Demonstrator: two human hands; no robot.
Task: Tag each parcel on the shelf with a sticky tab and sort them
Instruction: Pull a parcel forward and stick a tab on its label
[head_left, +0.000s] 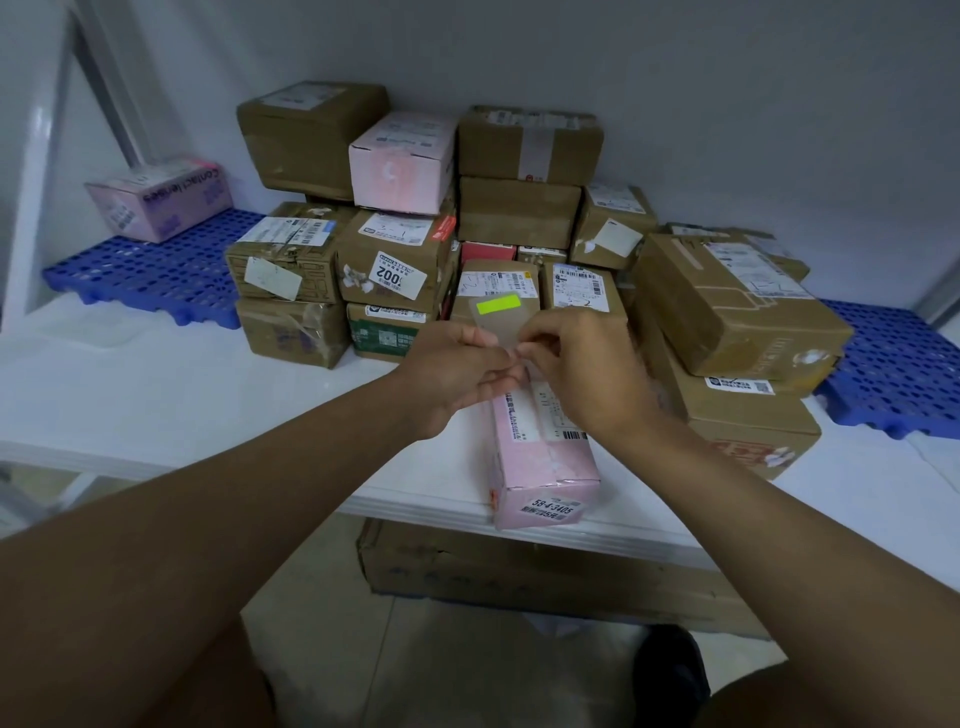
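Both hands meet over the shelf's front, holding a clear backing sheet (496, 322) that carries one neon green sticky tab (498, 305). My left hand (457, 371) grips the sheet's lower left edge. My right hand (582, 369) pinches its lower right edge with thumb and fingertips. Directly below the hands a long pink parcel (543, 457) lies on the white shelf (156, 384), its labelled end hanging over the front edge. Behind it, brown cardboard parcels (395, 260) are stacked in a pile.
A pink box (395, 161) sits high in the pile. A separate pink box (161, 200) rests on the blue perforated mat (150, 270) at the left. More blue mat (898, 364) shows at right. A large carton (519, 571) lies under the shelf.
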